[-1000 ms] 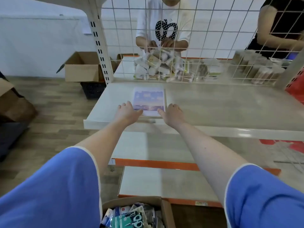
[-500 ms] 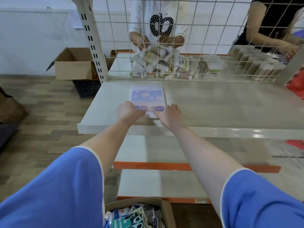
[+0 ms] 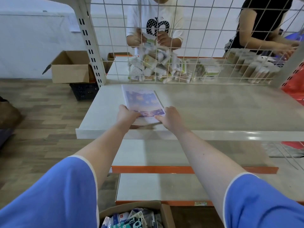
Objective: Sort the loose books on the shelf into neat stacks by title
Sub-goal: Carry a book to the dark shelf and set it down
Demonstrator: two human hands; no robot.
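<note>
White shelf (image 3: 213,109) bears a book stack (image 3: 141,102); left hand (image 3: 126,115) and right hand (image 3: 171,120) grip its near corners.

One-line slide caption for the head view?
Both hands, left and right, grip a purple-covered book stack on the white shelf.

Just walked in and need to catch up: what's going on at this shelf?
A person in blue sleeves grips the near end of a stack of purple-covered books with the left hand and right hand, one at each near corner, on the white shelf. Beyond the wire grid, two other people handle small packaged goods on the far side.
</note>
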